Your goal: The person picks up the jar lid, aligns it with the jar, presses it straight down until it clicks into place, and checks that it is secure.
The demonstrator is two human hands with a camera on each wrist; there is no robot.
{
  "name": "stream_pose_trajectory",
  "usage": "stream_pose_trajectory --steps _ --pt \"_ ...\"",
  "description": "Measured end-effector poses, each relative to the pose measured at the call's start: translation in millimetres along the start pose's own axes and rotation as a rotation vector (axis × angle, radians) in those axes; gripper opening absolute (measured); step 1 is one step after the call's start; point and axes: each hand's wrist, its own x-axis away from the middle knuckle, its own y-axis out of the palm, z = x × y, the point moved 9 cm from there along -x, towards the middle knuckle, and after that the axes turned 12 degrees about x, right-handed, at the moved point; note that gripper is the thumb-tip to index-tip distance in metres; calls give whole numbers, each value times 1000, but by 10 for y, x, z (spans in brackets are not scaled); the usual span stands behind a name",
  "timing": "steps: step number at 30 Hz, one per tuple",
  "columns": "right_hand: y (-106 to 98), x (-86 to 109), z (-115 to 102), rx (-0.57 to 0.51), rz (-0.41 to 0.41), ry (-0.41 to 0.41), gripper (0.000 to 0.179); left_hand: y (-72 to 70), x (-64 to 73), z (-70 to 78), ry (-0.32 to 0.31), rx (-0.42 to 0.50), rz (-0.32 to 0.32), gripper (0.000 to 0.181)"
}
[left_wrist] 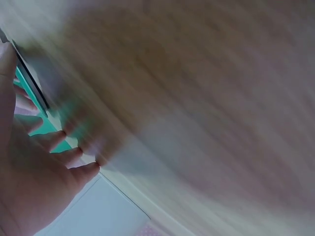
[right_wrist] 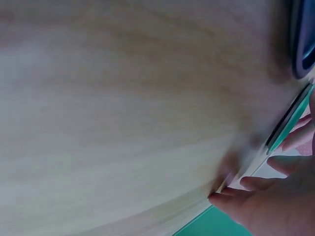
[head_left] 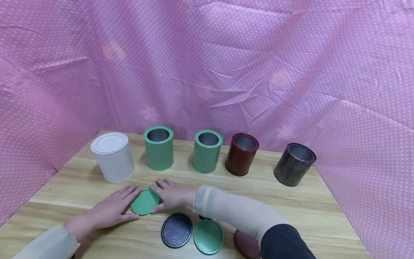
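A round green lid (head_left: 145, 202) lies between my two hands near the front left of the wooden table. My left hand (head_left: 108, 208) is at the lid's left side, index finger and thumb spread along its rim. On the opposite side, my right hand (head_left: 170, 196) has its thumb and fingers at the rim. In both wrist views the fingers are extended and spread, fingertips down at the tabletop. The lid's edge (right_wrist: 289, 123) appears by the right thumb. Beyond the hands stand a white can (head_left: 116, 162) with its lid on and an open-topped green can (head_left: 160, 154).
Farther right along the back stand a second green can (head_left: 207, 154), a dark red can (head_left: 240, 158) and a black can (head_left: 291, 169), all open-topped. Near me lie a black lid (head_left: 176, 231), another green lid (head_left: 209, 237) and a dark red lid (head_left: 247, 244) partly under my right arm.
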Motion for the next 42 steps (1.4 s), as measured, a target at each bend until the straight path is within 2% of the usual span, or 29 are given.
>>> stream_pose_trajectory --steps 11,18,26,32,42 --pt "-19 34 -4 11 24 2 86 -32 9 50 0 -21 23 93" --pt "-34 41 10 8 40 7 85 -42 17 42 -29 2 44 94" --pt "-27 16 58 -57 88 24 83 -40 4 23 -22 1 73 89" --pt "-8 -7 78 -114 112 27 82 -26 -7 5 -54 21 66 91" --pt "33 4 81 -136 108 23 82 -30 -3 37 -67 14 72 92"
